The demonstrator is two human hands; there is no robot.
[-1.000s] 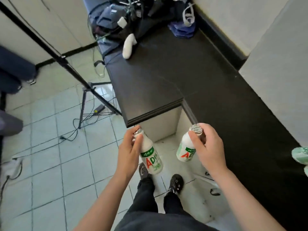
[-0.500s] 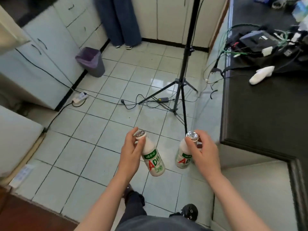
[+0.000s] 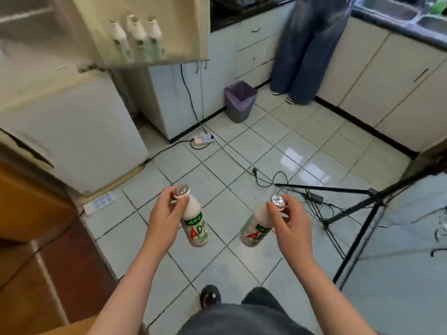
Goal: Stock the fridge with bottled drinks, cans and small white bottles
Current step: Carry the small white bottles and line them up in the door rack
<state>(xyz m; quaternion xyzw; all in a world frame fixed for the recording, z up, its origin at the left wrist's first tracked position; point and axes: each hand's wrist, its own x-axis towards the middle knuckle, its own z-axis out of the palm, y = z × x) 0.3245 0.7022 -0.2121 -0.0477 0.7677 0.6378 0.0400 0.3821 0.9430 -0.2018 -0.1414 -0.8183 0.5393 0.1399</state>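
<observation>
Left hand grips neck of white AD bottle; right hand grips second AD bottle. Three small white bottles in open fridge door shelf. Grey bin on tiled floor.

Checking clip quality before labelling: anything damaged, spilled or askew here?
No spill. The fridge door looks worn: chipped along its top edge, a dark crack at its left. Cables trail loose over the floor by the tripod. Left hand and right hand grip the left bottle and right bottle by the neck, tilted, caps on.
</observation>
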